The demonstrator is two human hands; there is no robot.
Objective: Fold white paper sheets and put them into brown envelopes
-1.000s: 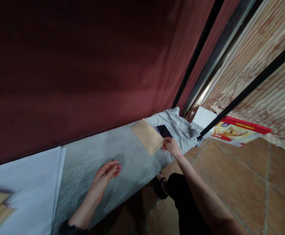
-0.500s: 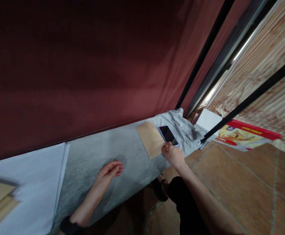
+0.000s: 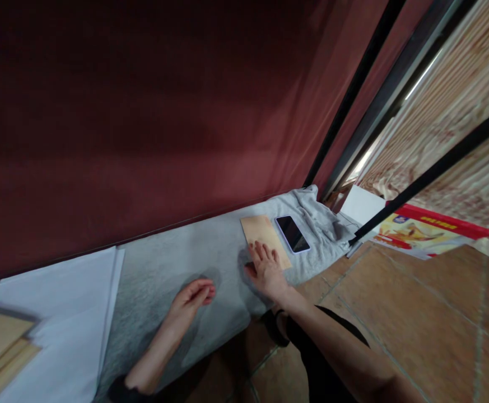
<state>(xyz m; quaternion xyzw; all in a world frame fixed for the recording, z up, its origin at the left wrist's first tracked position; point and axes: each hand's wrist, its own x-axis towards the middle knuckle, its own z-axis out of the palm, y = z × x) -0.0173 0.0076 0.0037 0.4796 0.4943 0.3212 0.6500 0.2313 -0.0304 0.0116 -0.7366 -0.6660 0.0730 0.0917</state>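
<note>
A tan paper envelope (image 3: 265,228) lies on the grey cloth-covered bench (image 3: 164,246). My right hand (image 3: 267,274) rests palm down over its near part, fingers spread, and hides that end. Faint reddish print shows at the envelope's far end. Just right of it is a phone (image 3: 293,234) with a dark screen and pale rim. My left hand (image 3: 194,294) hovers close above the cloth, left of the envelope. Its fingers are curled in against the thumb, and nothing shows in them.
White paper sheets (image 3: 68,291) cover the bench's left end, with a stack of tan envelopes (image 3: 0,341) on them. A dark red panel (image 3: 164,168) stands behind. Bunched cloth, black poles (image 3: 429,176) and a colourful printed box (image 3: 429,232) are at the right, above floor tiles.
My right hand has gone from a closed grip at the envelope's right edge to lying flat on it, further left. Reddish print now shows on the envelope. My left hand has kept its pose.
</note>
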